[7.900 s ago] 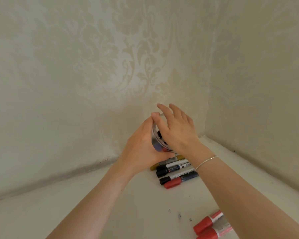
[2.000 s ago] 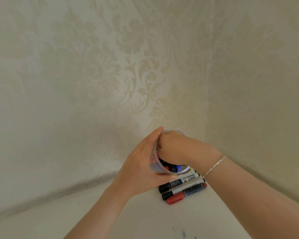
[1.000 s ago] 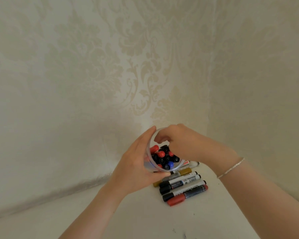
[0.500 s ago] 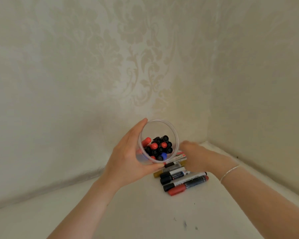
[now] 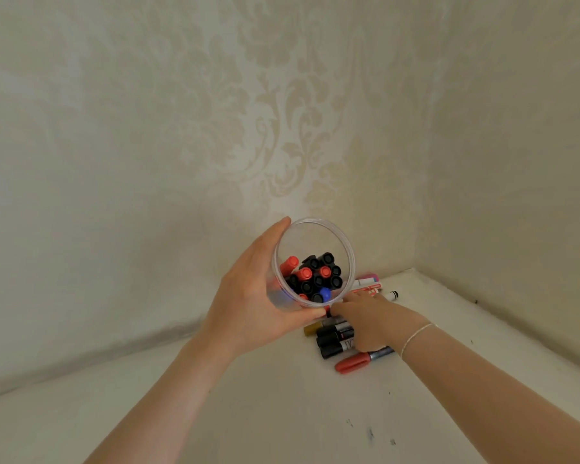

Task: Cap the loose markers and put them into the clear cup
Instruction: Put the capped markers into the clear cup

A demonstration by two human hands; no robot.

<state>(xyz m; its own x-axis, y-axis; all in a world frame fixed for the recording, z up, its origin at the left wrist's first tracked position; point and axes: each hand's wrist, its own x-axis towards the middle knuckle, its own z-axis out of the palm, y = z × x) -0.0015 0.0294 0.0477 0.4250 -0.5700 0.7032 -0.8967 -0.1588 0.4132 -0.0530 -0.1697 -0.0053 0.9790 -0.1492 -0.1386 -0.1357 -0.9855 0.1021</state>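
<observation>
Fingers of the left hand point(image 5: 248, 306) are curled round the clear cup point(image 5: 329, 236), tilted at frame centre, while the right hand point(image 5: 365, 321) is laid on loose markers point(image 5: 335, 339) below it, grip unclear; these light, stiff, smooth barrels seem best pinched mid-length

Two forearms are shown, both bare from wrist to the near frame edge; no sleeves are seen. Left hand point(image 5: 248, 303): no rings or jewellery are visible. Right hand point(image 5: 369, 324): a thin, pale beaded bracelet point(image 5: 416, 336) is worn at the wrist. Fingernails cannot be made out.
</observation>
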